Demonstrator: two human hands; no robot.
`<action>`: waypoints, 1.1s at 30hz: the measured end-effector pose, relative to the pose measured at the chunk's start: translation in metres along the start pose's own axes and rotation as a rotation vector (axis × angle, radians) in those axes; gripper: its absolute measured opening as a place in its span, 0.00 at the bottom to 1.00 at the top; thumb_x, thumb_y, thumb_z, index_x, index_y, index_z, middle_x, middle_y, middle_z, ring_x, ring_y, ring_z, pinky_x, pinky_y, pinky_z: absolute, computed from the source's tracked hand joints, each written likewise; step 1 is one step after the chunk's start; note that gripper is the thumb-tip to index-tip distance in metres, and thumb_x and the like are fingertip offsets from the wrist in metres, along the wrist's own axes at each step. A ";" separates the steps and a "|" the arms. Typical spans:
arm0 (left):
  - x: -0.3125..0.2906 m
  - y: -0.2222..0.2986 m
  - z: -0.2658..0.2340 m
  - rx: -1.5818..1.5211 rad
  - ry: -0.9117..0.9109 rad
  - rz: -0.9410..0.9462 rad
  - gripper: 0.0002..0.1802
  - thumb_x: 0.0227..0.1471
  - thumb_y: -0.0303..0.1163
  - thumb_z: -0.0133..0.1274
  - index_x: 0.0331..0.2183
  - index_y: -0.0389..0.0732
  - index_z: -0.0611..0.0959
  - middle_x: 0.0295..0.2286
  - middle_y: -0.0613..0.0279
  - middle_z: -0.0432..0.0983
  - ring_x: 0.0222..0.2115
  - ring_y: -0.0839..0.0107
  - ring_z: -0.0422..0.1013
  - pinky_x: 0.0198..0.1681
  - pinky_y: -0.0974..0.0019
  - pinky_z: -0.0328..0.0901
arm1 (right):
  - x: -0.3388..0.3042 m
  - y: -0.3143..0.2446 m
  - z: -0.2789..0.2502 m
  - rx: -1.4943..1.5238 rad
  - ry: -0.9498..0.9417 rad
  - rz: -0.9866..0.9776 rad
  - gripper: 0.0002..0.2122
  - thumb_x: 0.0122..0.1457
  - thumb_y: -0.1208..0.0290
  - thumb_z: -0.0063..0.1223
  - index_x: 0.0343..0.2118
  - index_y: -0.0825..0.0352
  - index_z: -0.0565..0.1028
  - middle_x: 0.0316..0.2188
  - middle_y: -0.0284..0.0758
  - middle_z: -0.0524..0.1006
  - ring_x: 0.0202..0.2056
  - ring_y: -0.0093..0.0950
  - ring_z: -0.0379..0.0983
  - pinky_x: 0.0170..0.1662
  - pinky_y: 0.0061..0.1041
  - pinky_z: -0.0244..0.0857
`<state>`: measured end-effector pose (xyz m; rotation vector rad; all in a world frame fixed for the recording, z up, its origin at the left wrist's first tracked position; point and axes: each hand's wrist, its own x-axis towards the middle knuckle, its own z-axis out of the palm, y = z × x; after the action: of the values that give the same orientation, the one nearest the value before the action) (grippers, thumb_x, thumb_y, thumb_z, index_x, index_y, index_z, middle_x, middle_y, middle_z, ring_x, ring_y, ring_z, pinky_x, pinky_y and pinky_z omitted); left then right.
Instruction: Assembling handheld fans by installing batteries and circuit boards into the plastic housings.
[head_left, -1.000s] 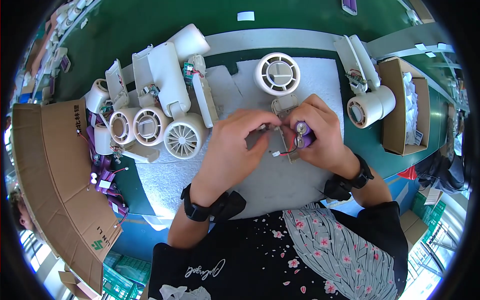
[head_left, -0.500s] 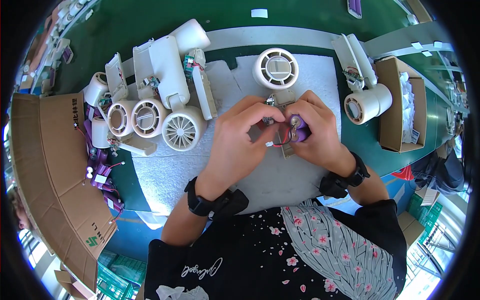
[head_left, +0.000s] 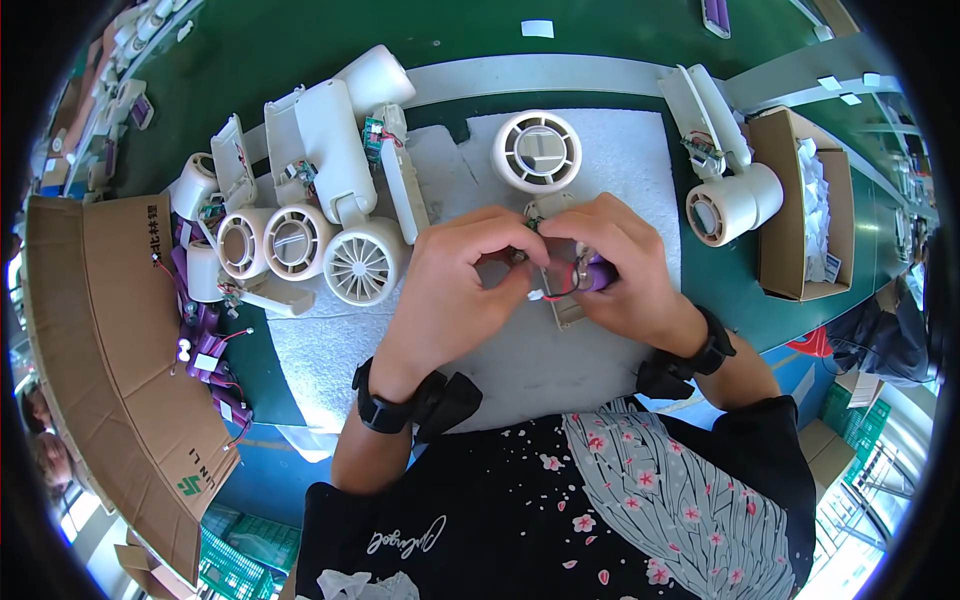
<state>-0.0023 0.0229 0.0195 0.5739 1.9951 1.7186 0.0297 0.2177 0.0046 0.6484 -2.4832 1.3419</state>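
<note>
In the middle of the padded surface lies a white handheld fan, its round head (head_left: 537, 151) at the far end and its opened handle (head_left: 567, 313) under my hands. My right hand (head_left: 625, 268) is closed round a purple battery pack (head_left: 598, 274) over the handle. Red and black wires with a small white plug (head_left: 536, 295) hang from the pack. My left hand (head_left: 450, 285) is closed beside it, thumb and forefinger pinched near a small dark part at the handle; what they grip is mostly hidden by the fingers.
Several white fans with opened handles and bare circuit boards (head_left: 374, 135) lie at the left; one opened fan (head_left: 722, 208) is at the right. Purple battery packs (head_left: 207, 345) sit beside a large cardboard box (head_left: 130, 330). A smaller carton (head_left: 777, 220) holds white pieces.
My left hand has shifted slightly left and its fingertips have turned down toward the handle. The right hand has closed further over the battery pack, and the fan head has shifted slightly left.
</note>
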 end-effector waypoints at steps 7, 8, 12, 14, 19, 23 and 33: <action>-0.001 0.005 0.002 0.077 0.015 0.017 0.09 0.42 0.15 0.58 0.30 0.35 0.79 0.31 0.62 0.73 0.32 0.75 0.72 0.35 0.74 0.68 | 0.003 -0.004 -0.020 0.008 -0.041 0.047 0.09 0.49 0.72 0.63 0.31 0.69 0.75 0.29 0.36 0.69 0.23 0.29 0.66 0.26 0.24 0.61; 0.000 0.005 0.002 0.076 0.015 0.017 0.09 0.42 0.15 0.58 0.30 0.35 0.79 0.31 0.62 0.73 0.32 0.75 0.72 0.35 0.74 0.68 | 0.004 -0.004 -0.023 0.023 -0.064 0.052 0.08 0.51 0.70 0.61 0.30 0.69 0.75 0.28 0.35 0.69 0.23 0.29 0.65 0.25 0.23 0.60; 0.002 0.001 0.003 0.155 0.007 0.046 0.10 0.40 0.19 0.63 0.28 0.36 0.79 0.30 0.63 0.73 0.29 0.77 0.71 0.30 0.75 0.65 | 0.003 0.000 -0.028 0.004 -0.127 0.045 0.09 0.54 0.67 0.59 0.27 0.69 0.76 0.27 0.36 0.68 0.21 0.28 0.65 0.24 0.23 0.59; 0.002 0.001 0.007 0.156 0.012 0.064 0.09 0.40 0.21 0.63 0.26 0.36 0.78 0.26 0.62 0.74 0.25 0.73 0.71 0.28 0.72 0.66 | 0.002 0.001 -0.028 -0.012 -0.146 0.039 0.10 0.54 0.66 0.58 0.26 0.69 0.76 0.26 0.36 0.68 0.21 0.28 0.65 0.23 0.23 0.59; 0.003 0.000 0.007 0.068 0.011 0.085 0.08 0.41 0.23 0.62 0.26 0.35 0.78 0.25 0.61 0.74 0.23 0.71 0.72 0.28 0.70 0.66 | 0.002 0.000 -0.030 -0.018 -0.220 -0.032 0.09 0.51 0.67 0.60 0.23 0.68 0.76 0.24 0.35 0.67 0.18 0.28 0.64 0.21 0.24 0.58; 0.001 0.000 0.006 -0.024 -0.007 0.097 0.06 0.46 0.23 0.61 0.30 0.35 0.80 0.27 0.61 0.74 0.26 0.74 0.71 0.28 0.73 0.64 | 0.004 0.001 -0.033 -0.043 -0.272 -0.057 0.08 0.51 0.67 0.60 0.23 0.67 0.77 0.23 0.35 0.67 0.17 0.27 0.64 0.19 0.24 0.58; 0.001 0.004 0.003 0.122 0.002 0.078 0.08 0.51 0.29 0.58 0.32 0.33 0.81 0.26 0.57 0.75 0.24 0.68 0.73 0.28 0.68 0.66 | 0.005 -0.003 -0.027 -0.049 -0.136 -0.028 0.06 0.47 0.70 0.65 0.25 0.65 0.79 0.23 0.34 0.71 0.17 0.26 0.66 0.18 0.25 0.58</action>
<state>-0.0016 0.0265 0.0230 0.7008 2.1157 1.6500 0.0268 0.2373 0.0238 0.7848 -2.5933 1.2622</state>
